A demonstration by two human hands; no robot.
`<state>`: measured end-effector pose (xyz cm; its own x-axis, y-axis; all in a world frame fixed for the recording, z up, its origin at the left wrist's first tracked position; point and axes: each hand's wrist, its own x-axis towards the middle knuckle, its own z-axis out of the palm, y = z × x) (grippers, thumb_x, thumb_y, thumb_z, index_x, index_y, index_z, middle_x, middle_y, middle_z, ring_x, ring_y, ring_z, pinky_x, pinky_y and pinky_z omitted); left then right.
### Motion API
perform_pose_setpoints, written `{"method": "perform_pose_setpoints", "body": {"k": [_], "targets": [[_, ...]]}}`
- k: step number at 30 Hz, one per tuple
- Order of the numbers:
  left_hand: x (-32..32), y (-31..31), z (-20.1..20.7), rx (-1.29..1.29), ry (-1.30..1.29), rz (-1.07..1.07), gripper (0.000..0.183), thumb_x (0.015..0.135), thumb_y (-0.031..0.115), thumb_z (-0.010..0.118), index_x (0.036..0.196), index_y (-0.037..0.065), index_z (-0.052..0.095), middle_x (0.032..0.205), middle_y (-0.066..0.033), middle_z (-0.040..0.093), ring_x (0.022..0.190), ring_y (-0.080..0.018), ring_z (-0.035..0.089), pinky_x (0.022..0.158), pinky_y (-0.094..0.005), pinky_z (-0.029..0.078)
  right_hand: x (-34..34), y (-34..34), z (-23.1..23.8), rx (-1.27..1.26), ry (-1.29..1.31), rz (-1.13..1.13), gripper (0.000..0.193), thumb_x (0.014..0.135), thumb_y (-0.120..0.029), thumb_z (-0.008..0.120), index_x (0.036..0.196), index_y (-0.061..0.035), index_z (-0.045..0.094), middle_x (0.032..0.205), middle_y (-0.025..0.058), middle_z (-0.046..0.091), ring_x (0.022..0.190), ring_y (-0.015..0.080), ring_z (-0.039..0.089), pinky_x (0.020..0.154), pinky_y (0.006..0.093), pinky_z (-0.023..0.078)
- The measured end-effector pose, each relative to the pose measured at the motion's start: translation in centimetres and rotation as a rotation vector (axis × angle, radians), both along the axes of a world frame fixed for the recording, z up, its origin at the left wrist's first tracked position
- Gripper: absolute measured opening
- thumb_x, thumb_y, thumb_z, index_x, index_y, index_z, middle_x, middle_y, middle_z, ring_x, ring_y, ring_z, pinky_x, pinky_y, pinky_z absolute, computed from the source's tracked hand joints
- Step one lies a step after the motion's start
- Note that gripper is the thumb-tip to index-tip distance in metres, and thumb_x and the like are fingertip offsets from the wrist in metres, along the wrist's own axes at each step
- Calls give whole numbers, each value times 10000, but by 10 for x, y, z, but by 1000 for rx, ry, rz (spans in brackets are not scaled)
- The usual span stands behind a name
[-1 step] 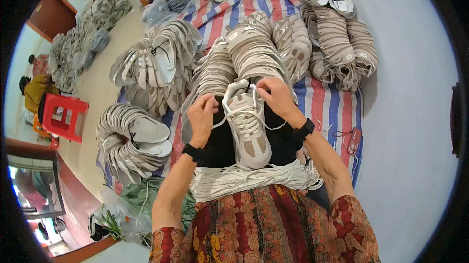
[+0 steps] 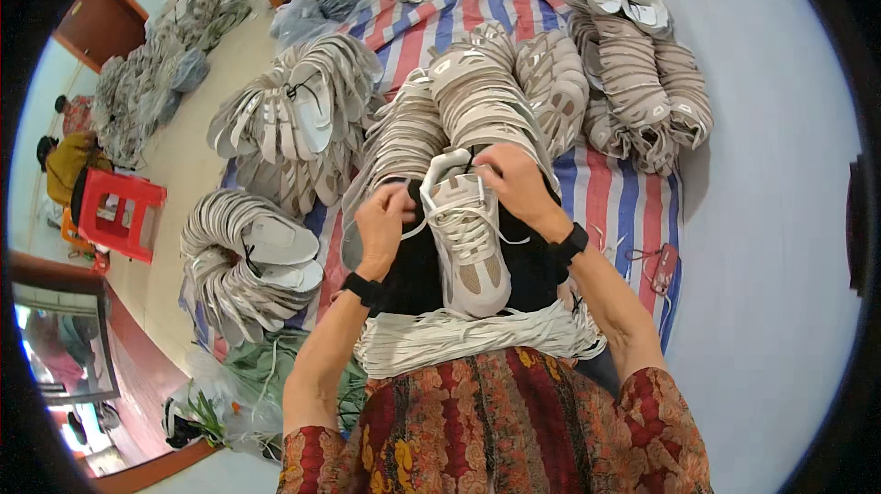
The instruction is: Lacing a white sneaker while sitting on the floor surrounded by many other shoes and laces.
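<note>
A beige and white sneaker lies toe toward me on my lap, over black trousers. Its white shoelace runs criss-cross through the eyelets, with loose lengths bowing out on both sides. My left hand is closed just left of the shoe, fingertips pinched at the left lace length. At the right of the collar, my right hand is also closed, thumb and finger pinched by the tongue; its grip on the lace is partly hidden. A black cord shows at the shoe's opening.
A bundle of white laces lies across my lap. Rows of shoe uppers stand ahead, with tied bundles of uppers at left and more uppers at far right, on a striped sheet. A red stool stands left, near another person.
My left hand has shifted slightly right and down. My right hand has moved slightly left at the shoe's collar. The shoe lies almost unchanged.
</note>
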<state>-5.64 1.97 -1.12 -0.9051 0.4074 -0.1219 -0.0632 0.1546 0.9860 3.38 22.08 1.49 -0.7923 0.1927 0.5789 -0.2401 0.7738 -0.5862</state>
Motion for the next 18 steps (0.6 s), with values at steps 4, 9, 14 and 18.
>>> {"method": "perform_pose_setpoints", "body": {"k": [4,9,14,18], "targets": [[14,-12,-18,77,-318,-148,162,870,132,523,911,-15,578,742,-64,588,645,-144,604,516,-247,521,-18,-35,-9,-49,-130,178,85,759,-124,555,762,-44,586,727,136,581,704,303,563,648,400,436],[15,-15,-15,87,-398,-309,144,873,149,526,881,12,570,713,-49,594,592,-114,596,449,-206,455,-20,-37,-21,66,-337,229,95,735,-135,565,744,-51,609,655,126,583,658,293,579,611,389,440],[13,-13,-16,88,-417,-306,134,870,154,534,875,24,565,704,-47,590,564,-115,593,443,-206,453,-20,-35,-19,100,-272,297,110,698,-88,579,784,-27,612,629,124,571,589,298,553,553,374,420],[15,-12,-18,76,-377,-266,133,866,157,540,874,27,565,707,-52,590,566,-130,600,439,-207,457,-19,-35,-18,110,-276,321,138,682,-92,591,805,-36,621,635,123,572,601,292,558,571,365,425]]}}
